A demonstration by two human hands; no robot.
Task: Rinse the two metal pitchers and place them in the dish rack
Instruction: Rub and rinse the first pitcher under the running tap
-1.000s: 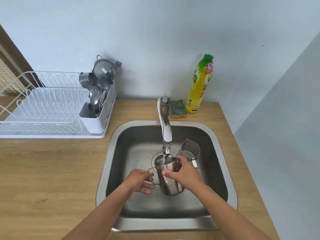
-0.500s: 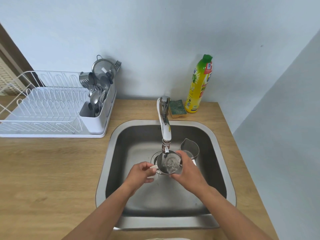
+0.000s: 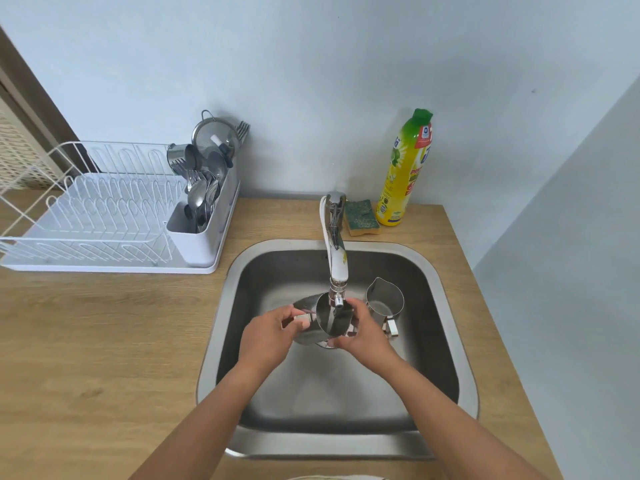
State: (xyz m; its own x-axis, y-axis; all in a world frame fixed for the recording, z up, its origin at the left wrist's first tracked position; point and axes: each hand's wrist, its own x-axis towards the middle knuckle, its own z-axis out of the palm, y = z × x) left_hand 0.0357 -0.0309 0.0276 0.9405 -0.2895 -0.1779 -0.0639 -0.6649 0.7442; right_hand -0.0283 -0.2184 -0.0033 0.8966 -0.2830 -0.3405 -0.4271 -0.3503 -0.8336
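A shiny metal pitcher (image 3: 330, 322) is held tilted on its side right under the faucet spout (image 3: 336, 271), above the sink's middle. My left hand (image 3: 270, 336) pinches its handle on the left. My right hand (image 3: 360, 332) grips its body from the right. The second metal pitcher (image 3: 384, 301) stands upright in the sink just to the right, untouched. The white wire dish rack (image 3: 104, 216) sits on the counter at the left.
The steel sink (image 3: 221, 327) is set into a wooden counter (image 3: 104, 341). A cutlery holder (image 3: 204, 209) full of spoons and a strainer fills the rack's right end. A green sponge (image 3: 362, 216) and yellow dish soap bottle (image 3: 405, 168) stand behind the faucet.
The pitcher went from upright to tipped on its side and rose close under the spout. Both hands moved up with it.
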